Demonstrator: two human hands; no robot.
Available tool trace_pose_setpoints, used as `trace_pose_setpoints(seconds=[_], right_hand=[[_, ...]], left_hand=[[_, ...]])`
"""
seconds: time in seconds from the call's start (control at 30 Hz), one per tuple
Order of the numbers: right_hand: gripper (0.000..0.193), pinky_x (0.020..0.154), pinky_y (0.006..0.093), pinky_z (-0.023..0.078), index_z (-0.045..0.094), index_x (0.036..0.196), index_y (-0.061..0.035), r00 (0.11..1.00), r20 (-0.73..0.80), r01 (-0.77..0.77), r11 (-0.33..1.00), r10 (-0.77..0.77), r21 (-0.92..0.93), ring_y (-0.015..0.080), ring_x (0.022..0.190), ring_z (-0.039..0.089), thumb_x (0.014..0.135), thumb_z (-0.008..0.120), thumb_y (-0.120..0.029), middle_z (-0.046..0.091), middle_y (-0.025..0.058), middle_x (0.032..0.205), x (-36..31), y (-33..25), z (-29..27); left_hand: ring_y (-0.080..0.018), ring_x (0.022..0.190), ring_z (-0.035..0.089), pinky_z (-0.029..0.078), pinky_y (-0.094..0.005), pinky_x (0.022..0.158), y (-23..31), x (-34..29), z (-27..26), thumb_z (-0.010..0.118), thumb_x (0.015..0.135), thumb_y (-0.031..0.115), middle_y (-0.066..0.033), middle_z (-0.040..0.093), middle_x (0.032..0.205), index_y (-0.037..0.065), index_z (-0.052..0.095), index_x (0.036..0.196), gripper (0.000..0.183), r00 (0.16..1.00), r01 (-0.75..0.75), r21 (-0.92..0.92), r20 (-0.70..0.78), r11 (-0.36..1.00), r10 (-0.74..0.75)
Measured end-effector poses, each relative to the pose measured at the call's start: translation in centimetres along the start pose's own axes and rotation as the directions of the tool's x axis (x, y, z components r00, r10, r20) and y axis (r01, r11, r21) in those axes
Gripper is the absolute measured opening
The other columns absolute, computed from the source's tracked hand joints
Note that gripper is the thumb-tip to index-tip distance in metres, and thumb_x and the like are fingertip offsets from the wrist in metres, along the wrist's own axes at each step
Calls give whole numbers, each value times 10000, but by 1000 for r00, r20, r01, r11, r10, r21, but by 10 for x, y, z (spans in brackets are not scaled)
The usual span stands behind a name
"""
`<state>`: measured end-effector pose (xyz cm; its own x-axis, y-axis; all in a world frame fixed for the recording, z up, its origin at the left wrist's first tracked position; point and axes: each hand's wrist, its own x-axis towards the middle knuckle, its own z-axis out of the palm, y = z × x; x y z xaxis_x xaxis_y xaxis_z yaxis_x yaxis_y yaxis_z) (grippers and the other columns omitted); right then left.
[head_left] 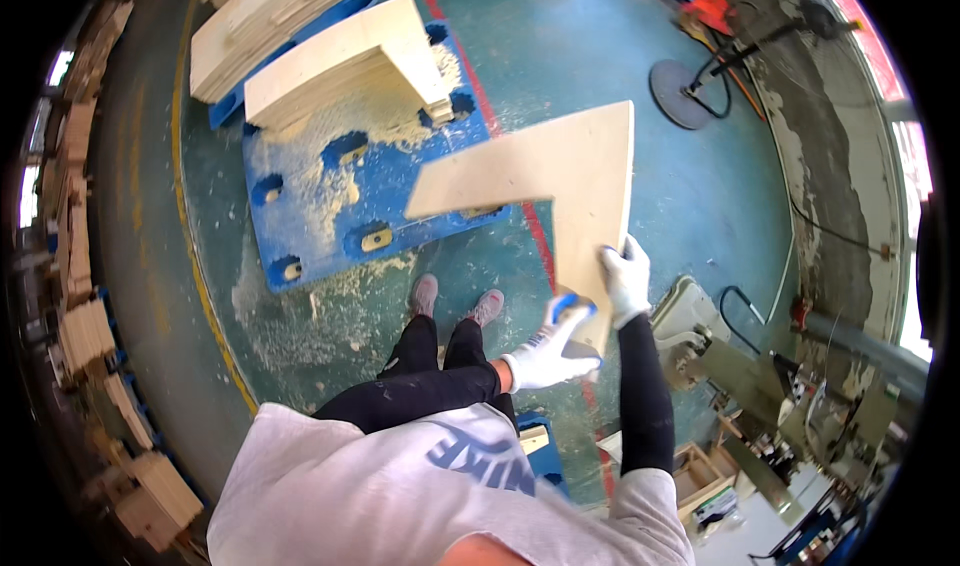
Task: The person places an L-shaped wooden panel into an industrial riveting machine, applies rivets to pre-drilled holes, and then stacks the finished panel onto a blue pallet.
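Observation:
An L-shaped pale wooden panel (590,196) hangs in the air in front of me, to the right of my feet. Its long arm reaches left over the edge of a blue pallet. My left hand (550,351), in a white glove with blue fingertips, holds the panel's near end from the left, thumb and fingers around its edge. On the right edge, a little farther up, my right hand (628,284) grips it in a similar glove, thumb on top; its other fingers are partly hidden.
The blue pallet (310,251), strewn with sawdust, carries a stack of similar panels (330,66). Behind it stands another stack (260,31). A round-based stand (682,94) is at the far right, a machine (760,376) at the near right. More wood stacks (160,496) line the left.

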<state>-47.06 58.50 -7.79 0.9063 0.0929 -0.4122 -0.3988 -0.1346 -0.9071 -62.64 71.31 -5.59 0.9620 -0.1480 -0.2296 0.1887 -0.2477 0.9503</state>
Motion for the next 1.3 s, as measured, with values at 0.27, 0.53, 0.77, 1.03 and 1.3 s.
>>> trace_pose_setpoints(seconds=[0.27, 0.53, 0.77, 1.03, 1.3], right_hand=[[476, 843, 295, 530, 549, 1355, -6, 978, -86, 109, 820, -190, -562, 154, 890, 705, 882, 589, -31, 737, 124, 992, -170, -34, -154], [417, 774, 518, 530, 565, 1281, -194, 921, -389, -315, 595, 4, -739, 400, 895, 682, 879, 667, -235, 708, 199, 963, -157, 158, -204], [338, 810, 482, 530, 647, 1215, -176, 783, -622, -457, 683, 5, -570, 379, 927, 679, 880, 669, -212, 713, 169, 996, -125, 133, -204], [336, 773, 432, 551, 656, 1207, -131, 721, -679, -473, 616, -140, -630, 343, 884, 695, 872, 677, -157, 723, 134, 1015, -151, 6, -216], [249, 1056, 412, 451, 663, 1090, -30, 71, -820, -789, 471, -568, -394, 300, 1231, 570, 848, 723, -36, 654, 165, 1225, -291, -113, -154]], left_hand=[[-275, 1067, 650, 514, -369, 930, -25, 13, -59, 694, 895, 314, -169, 654, 1170, 27, 660, 1175, 402, 940, 36, 323, 311, 946, -142], [-324, 1094, 643, 508, -375, 941, 28, 139, -58, 701, 886, 247, -177, 656, 1179, -4, 626, 1207, 415, 855, -384, 387, 491, 838, 165], [-389, 1423, 383, 313, -472, 1172, 66, 315, 48, 778, 785, 324, -209, 416, 1523, 98, 462, 1451, 771, 488, -868, 408, 807, 284, 332], [-276, 1147, 586, 412, -455, 1000, 140, 411, 168, 765, 806, 391, -98, 633, 1136, 131, 590, 1179, 487, 16, -999, 6, 979, 52, 202], [-320, 738, 663, 526, -435, 626, 181, 305, 207, 690, 890, 393, -87, 651, 761, 103, 623, 893, 298, -319, -866, -392, 911, 310, 262]])
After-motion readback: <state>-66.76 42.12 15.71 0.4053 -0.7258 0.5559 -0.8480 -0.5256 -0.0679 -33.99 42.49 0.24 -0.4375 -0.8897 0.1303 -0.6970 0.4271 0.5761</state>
